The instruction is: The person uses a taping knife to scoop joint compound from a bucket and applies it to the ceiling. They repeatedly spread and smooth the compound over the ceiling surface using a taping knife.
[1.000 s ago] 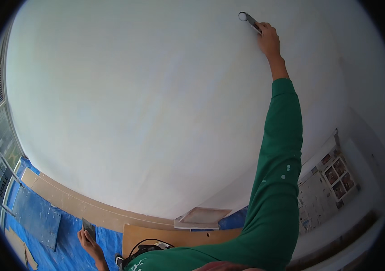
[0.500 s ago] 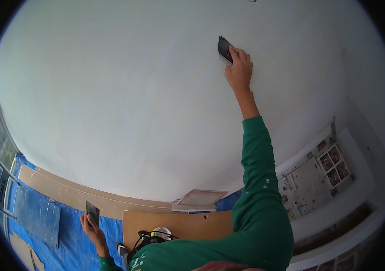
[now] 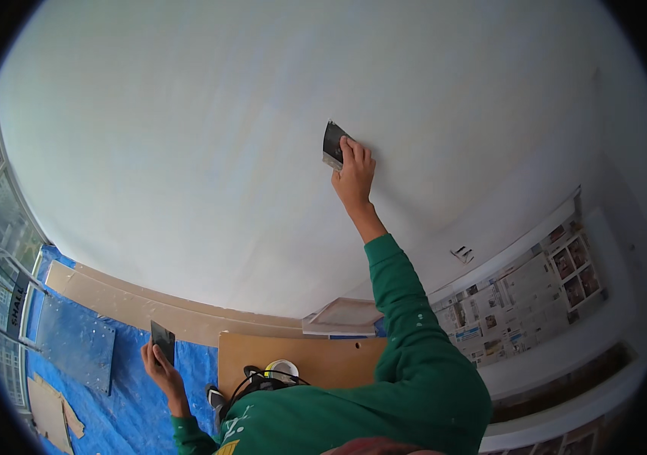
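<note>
Up on the broad pale wall (image 3: 187,189), my right hand (image 3: 355,173) is closed around a black putty scraper (image 3: 332,142). Its blade lies at or very near the wall surface, with pale residue along the lower edge. Low on the left, my left hand (image 3: 163,375) grips a second dark, flat scraper (image 3: 163,340), held upright and apart from the wall. Both sleeves are green, and white specks mark the right one.
Below me are a brown board (image 3: 263,350) and a white tub (image 3: 284,370). Blue sheeting (image 3: 141,394) covers the floor at left, near a metal-framed step (image 3: 73,345) and windows. Newspaper (image 3: 505,303) covers a surface at right; an opening with wires (image 3: 461,254) is above it.
My right hand has moved down and to the left across the wall with its scraper. My left hand still holds its scraper, nearly in place. The view has shifted slightly.
</note>
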Action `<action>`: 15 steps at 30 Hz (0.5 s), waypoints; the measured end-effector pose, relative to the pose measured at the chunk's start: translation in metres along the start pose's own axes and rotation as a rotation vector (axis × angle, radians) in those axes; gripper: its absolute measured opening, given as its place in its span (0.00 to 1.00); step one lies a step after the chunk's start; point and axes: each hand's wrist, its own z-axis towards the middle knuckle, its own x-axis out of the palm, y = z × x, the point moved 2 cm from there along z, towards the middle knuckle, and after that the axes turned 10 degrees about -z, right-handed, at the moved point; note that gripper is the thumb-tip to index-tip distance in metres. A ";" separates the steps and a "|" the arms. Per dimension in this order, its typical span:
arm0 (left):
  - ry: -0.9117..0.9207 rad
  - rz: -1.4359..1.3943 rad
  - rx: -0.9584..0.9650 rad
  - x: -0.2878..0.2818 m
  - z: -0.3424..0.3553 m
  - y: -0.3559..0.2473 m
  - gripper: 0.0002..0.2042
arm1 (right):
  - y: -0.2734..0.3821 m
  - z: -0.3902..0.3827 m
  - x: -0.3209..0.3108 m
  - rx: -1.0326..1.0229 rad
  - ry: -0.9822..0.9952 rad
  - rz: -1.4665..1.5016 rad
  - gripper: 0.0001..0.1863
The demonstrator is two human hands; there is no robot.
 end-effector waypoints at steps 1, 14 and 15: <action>0.002 0.004 0.003 0.000 -0.002 -0.003 0.16 | 0.004 -0.011 0.004 0.011 0.034 0.004 0.36; 0.048 -0.853 -0.442 0.060 -0.006 -0.081 0.21 | 0.069 -0.086 -0.076 0.149 0.073 1.045 0.16; 0.098 -1.041 -0.593 0.072 0.001 -0.104 0.24 | 0.079 -0.093 -0.107 0.123 0.099 1.184 0.18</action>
